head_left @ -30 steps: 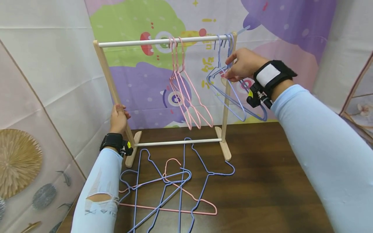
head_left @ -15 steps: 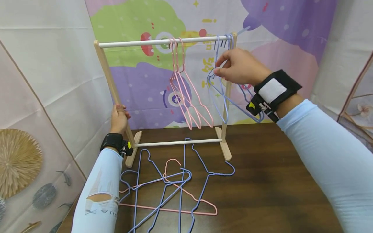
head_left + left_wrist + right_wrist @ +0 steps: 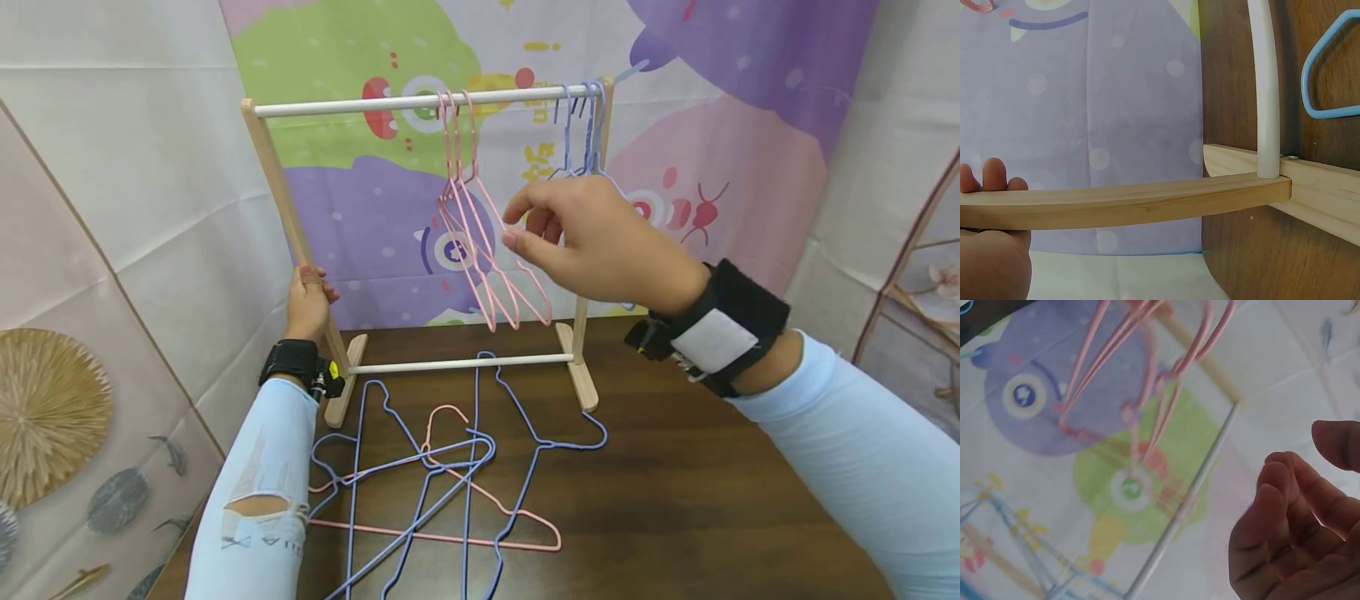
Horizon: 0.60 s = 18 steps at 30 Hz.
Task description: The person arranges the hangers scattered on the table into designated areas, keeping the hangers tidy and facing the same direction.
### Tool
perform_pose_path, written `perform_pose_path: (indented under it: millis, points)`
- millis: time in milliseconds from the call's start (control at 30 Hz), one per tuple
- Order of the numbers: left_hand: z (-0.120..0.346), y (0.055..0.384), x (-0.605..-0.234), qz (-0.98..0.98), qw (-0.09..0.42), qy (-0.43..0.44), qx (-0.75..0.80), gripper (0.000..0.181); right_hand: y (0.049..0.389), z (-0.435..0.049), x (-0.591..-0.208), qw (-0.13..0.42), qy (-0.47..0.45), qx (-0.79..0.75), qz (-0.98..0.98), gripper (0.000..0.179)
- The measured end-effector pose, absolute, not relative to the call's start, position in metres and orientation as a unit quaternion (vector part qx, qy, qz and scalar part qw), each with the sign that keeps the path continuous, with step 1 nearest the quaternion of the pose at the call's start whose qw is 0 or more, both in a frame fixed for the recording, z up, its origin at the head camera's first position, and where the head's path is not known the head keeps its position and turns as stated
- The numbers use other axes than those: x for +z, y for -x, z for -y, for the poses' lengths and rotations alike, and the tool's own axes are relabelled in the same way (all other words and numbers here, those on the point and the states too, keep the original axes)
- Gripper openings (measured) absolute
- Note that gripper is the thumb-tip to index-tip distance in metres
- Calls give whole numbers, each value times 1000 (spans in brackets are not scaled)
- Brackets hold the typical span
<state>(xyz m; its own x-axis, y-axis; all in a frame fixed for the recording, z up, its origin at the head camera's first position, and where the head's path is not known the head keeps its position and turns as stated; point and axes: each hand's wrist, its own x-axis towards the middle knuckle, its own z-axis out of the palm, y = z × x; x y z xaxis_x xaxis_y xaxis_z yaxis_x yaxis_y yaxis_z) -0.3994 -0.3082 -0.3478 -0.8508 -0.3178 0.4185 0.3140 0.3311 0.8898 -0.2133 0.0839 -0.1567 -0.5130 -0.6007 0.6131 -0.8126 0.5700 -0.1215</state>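
Observation:
My left hand (image 3: pixel 308 304) grips the left wooden post of a small clothes rack (image 3: pixel 360 107); in the left wrist view its fingers wrap around that post (image 3: pixel 1147 203). My right hand (image 3: pixel 592 237) is in the air before the rack, holding nothing, its fingers loosely bent and the thumb apart from them. Pink hangers (image 3: pixel 474 171) hang mid-rail, just left of the right fingertips. Blue hangers (image 3: pixel 567 137) hang at the rail's right end, their lower parts hidden behind the right hand. On the table, several blue hangers (image 3: pixel 528 479) overlap a pink hanger (image 3: pixel 525 546).
The dark wooden table (image 3: pixel 690 500) bears the rack's wooden feet (image 3: pixel 577 371), joined by a white lower bar (image 3: pixel 465 363). A printed backdrop (image 3: pixel 360 217) hangs close behind, and pale curtains (image 3: pixel 150 167) close off the sides.
My right hand has come away from the blue hangers at the rail's right end, moving down and nearer the camera. The left hand keeps its grip on the post.

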Motion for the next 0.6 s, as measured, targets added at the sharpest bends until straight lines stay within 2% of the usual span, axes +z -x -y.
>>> perform_pose_path:
  millis: [267, 433, 600]
  points:
    - [310, 398, -348, 772, 273, 0, -575, 60, 194, -60, -186, 255, -505, 205, 799, 11]
    - [310, 398, -349, 775, 274, -6, -569, 60, 194, -50, -208, 237, -510, 191, 805, 11]
    - [310, 401, -349, 775, 279, -2, -567, 60, 194, -44, -228, 194, -502, 175, 824, 10]
